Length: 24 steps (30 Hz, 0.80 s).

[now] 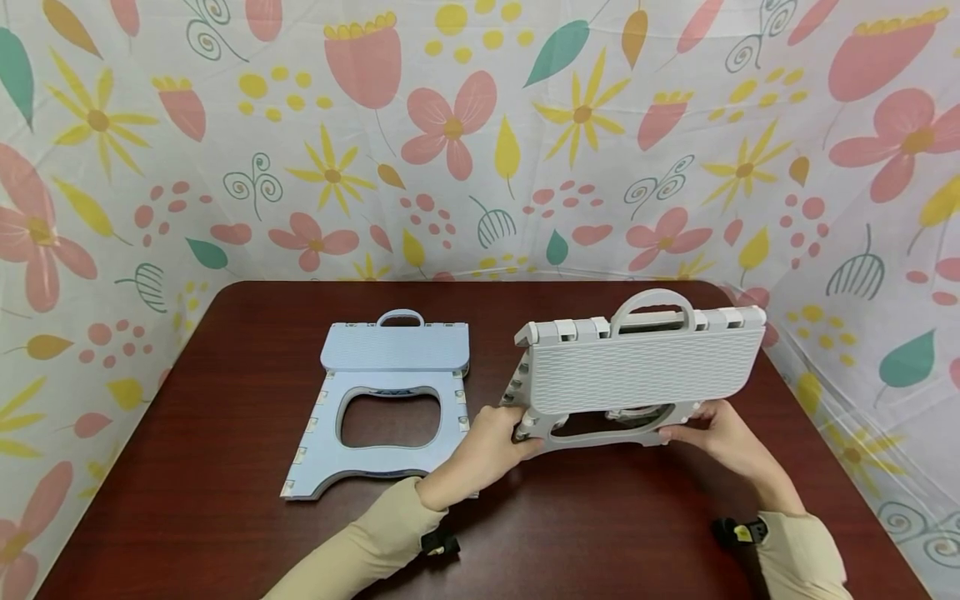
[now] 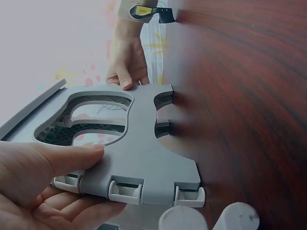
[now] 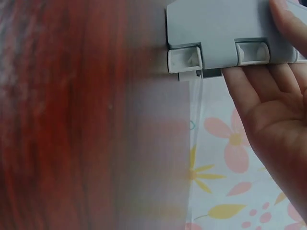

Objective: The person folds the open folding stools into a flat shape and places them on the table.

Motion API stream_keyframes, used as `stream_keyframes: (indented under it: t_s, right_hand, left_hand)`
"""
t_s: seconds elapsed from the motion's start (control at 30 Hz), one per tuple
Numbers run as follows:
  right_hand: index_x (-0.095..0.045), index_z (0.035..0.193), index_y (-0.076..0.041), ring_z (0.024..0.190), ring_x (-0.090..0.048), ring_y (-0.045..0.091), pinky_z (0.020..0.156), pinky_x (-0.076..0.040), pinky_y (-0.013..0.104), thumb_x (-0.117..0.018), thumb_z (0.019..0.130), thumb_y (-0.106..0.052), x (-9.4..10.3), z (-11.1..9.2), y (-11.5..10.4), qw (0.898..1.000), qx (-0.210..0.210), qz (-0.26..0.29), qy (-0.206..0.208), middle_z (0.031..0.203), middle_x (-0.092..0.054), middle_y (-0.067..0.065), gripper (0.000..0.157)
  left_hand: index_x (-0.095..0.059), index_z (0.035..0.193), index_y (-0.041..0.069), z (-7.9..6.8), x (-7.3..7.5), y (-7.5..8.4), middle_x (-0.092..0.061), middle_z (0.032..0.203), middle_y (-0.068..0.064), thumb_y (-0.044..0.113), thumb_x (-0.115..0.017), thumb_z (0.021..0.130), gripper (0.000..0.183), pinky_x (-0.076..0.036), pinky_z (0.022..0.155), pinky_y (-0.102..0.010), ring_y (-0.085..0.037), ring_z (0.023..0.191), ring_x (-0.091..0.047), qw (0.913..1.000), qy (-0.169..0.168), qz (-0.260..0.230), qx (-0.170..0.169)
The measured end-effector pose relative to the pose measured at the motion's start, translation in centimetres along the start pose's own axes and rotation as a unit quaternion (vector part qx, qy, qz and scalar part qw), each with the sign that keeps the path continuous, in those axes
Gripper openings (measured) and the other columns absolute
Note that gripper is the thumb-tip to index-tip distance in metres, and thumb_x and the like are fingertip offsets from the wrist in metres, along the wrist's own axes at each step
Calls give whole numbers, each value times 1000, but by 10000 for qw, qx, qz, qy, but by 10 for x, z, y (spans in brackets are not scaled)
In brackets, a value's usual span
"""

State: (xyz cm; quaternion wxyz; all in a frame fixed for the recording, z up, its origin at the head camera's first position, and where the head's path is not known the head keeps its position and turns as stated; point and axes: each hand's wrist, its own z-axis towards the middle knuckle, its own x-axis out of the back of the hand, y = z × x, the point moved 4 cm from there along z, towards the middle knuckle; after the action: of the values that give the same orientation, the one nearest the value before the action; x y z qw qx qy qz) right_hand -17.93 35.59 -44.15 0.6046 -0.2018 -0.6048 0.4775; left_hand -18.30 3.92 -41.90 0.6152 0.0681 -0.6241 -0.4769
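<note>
A grey folding step stool with a textured top and an arched carry handle is partly unfolded between both hands. My left hand grips its lower left side; in the left wrist view the thumb lies on the leg panel and the fingers curl beneath. My right hand holds the lower right side, thumb on the panel's face and fingers behind the hinged edge. The stool's far side is mostly hidden. To the left, a light blue folding step stool stands on the table, nearest my left forearm.
The dark red-brown wooden table extends under both stools. A white curtain with pink, yellow and green flower prints hangs behind it and along the sides. Black straps are on both wrists.
</note>
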Motion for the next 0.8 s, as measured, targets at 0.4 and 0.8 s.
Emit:
stream_keyframes:
  t_s: [0.4,0.8]
  right_hand:
    - [-68,78,-6,60,-63,15,53,-49,26,-70,73,5,-1,0,0,9992,170,-213,292,67,-67,10,12]
    - [-69,78,-6,60,-63,10,52,-48,25,-70,75,3,-2,0,-3,9987,162,-315,356,67,-67,13,9]
  left_hand:
    - [-66,103,12,-3,-2,1,-71,96,-2,22,-71,77,28,-50,68,-18,-11,87,-67,9997,181,135,9]
    - [-67,100,11,-3,-1,4,-72,92,-1,21,-72,77,26,-49,66,-18,-12,85,-67,9994,263,207,21]
